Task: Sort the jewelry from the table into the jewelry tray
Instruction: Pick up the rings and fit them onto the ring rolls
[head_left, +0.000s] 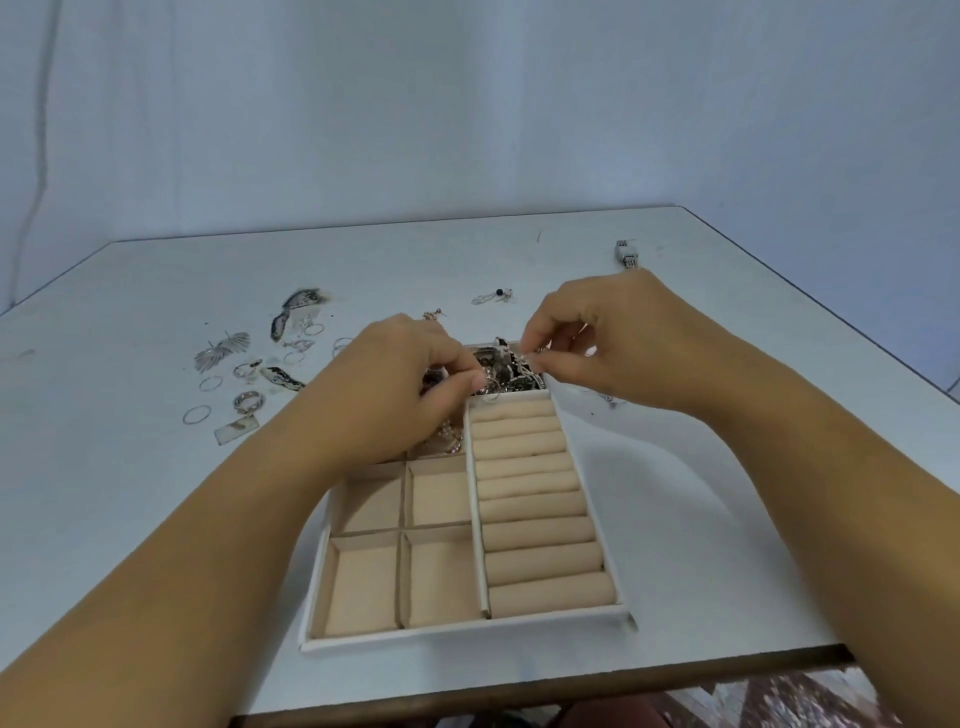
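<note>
A beige jewelry tray (462, 631) with a white rim lies in front of me, with square compartments on the left and ring rolls (535, 499) on the right. Its far compartment holds a tangled pile of silver jewelry (506, 366). My left hand (400, 384) hovers over the far left compartments, its thumb and fingers pinching a small silver piece (491, 387) at the pile. My right hand (608, 343) is above the tray's far right corner, its fingertips pinched on a thin silver piece (535, 353).
Loose rings, leaf-shaped earrings and hair clips (249, 364) are scattered on the white table to the left. A small earring (493, 296) lies beyond the tray, and a watch (627, 254) at the far right. The table's front edge (519, 691) is close to me.
</note>
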